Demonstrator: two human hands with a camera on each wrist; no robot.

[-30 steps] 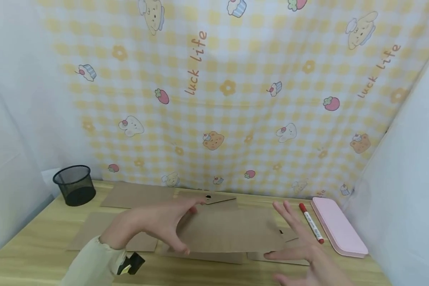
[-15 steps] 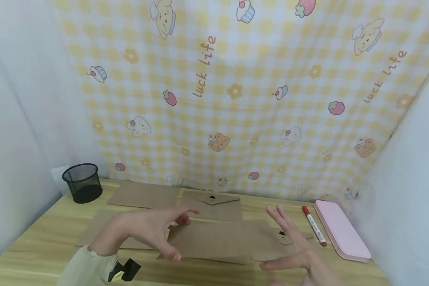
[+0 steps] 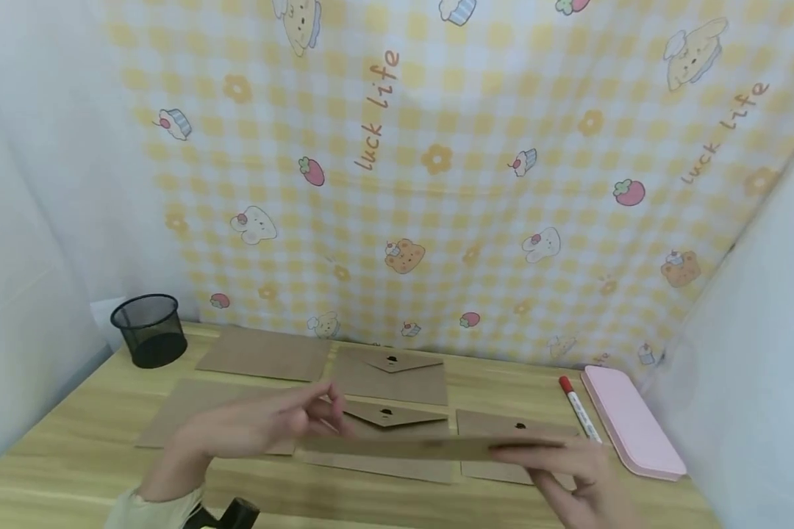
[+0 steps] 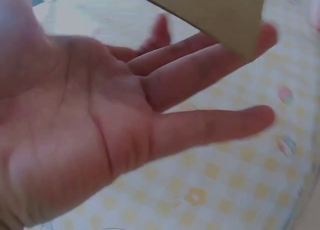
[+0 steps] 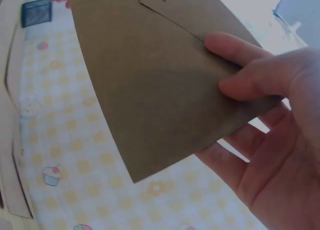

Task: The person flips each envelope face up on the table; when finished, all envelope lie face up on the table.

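head view: a brown envelope [image 3: 430,446] is held edge-on above the wooden table [image 3: 73,455], level between both hands. the right hand [image 3: 572,470] pinches its right end. the left hand [image 3: 258,426] is at its left end with fingers extended; whether they grip cannot be told here. more envelopes lie flat on the table beneath and behind, one with its flap [image 3: 392,415] showing directly behind the held one. a black mesh cup [image 3: 148,330] stands at the far left; a red marker [image 3: 577,408] lies just beside a pink case [image 3: 631,430] at the right.

left wrist view: the left hand [image 4: 115,135] is spread, fingers straight; a corner of the envelope [image 4: 220,14] rests against the fingertips [image 4: 265,34].

right wrist view: the right hand [image 5: 270,135] pinches the envelope [image 5: 160,79], thumb [image 5: 240,52] on the flap side, fingers beneath.
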